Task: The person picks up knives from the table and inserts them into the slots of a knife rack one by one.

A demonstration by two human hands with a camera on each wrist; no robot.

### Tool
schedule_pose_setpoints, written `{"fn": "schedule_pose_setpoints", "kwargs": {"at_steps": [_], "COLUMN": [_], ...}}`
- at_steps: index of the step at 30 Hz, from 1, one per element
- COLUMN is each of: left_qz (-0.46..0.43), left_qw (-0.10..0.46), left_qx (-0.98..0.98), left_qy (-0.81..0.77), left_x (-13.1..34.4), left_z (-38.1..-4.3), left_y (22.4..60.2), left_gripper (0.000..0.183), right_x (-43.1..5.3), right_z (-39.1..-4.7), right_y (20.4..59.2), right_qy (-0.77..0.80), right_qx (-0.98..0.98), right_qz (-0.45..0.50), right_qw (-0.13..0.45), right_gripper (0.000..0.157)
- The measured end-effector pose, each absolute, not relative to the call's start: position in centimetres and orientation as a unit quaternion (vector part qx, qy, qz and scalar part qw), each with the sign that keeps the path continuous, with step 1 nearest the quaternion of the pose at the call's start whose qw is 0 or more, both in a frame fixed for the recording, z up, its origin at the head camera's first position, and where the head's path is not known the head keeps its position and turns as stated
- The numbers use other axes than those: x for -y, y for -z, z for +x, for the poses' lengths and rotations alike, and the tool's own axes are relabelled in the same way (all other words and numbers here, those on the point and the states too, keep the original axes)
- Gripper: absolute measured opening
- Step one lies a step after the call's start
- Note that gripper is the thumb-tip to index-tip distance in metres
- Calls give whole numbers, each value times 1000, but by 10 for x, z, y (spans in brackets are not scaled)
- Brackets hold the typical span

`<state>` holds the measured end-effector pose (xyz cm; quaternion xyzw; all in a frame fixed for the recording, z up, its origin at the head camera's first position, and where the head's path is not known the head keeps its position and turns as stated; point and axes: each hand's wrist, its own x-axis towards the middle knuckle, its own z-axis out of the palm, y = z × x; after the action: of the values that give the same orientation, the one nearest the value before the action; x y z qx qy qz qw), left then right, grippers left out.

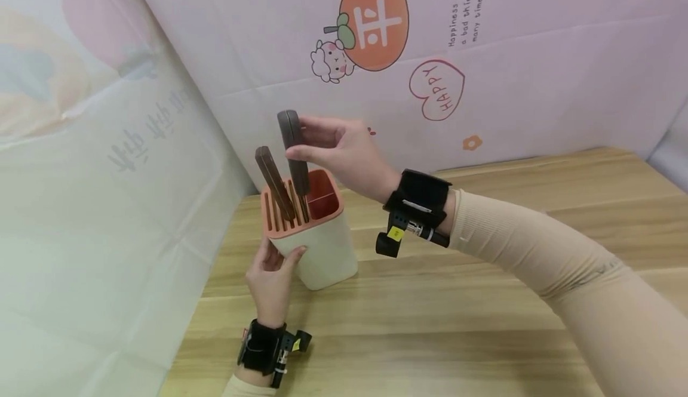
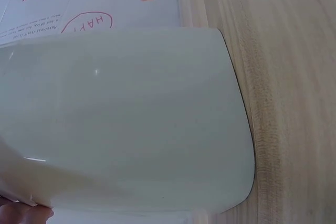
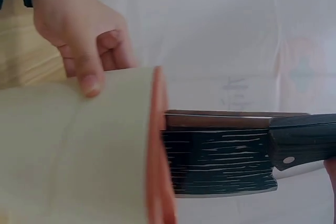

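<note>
Printed sheets (image 1: 516, 80) back a wood-grain table (image 1: 430, 319) and knife block (image 1: 329, 254).

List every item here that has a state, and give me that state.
Knife block: upright on the wooden table
Black-handled cleaver: held, blade partly out of the knife block
Brown-handled knife: in the knife block, blade hidden
Right hand: gripping the black-handled cleaver
Left hand: gripping the knife block
Printed backdrop: creased
</note>
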<state>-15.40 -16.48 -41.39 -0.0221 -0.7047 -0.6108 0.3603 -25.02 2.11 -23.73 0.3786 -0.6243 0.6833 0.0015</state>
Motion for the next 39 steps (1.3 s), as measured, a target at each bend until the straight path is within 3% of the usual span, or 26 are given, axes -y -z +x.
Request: {"fn": "schedule_pose_setpoints", "kwargs": {"at_steps": [15,24,39], "left_qz": [-35,-14,-21], "left_qw": [363,365,364], "left_qx": [716,719,720], "left_qy": [595,591,591], "left_x": [165,165,166], "left_z": [-150,-153,-153], "left_y": [420,418,419], "left_gripper": [70,71,72], "right_x": [-12,-7,-10], "right_z": [-250,-260,-262], "right_y": [287,283,277], "right_qy": [-681,-661,-640], "right_qx": [643,696,694], "right_qz": [347,272,316], "right_qw": [-44,-73,-95], "right_gripper": [53,59,64]}}
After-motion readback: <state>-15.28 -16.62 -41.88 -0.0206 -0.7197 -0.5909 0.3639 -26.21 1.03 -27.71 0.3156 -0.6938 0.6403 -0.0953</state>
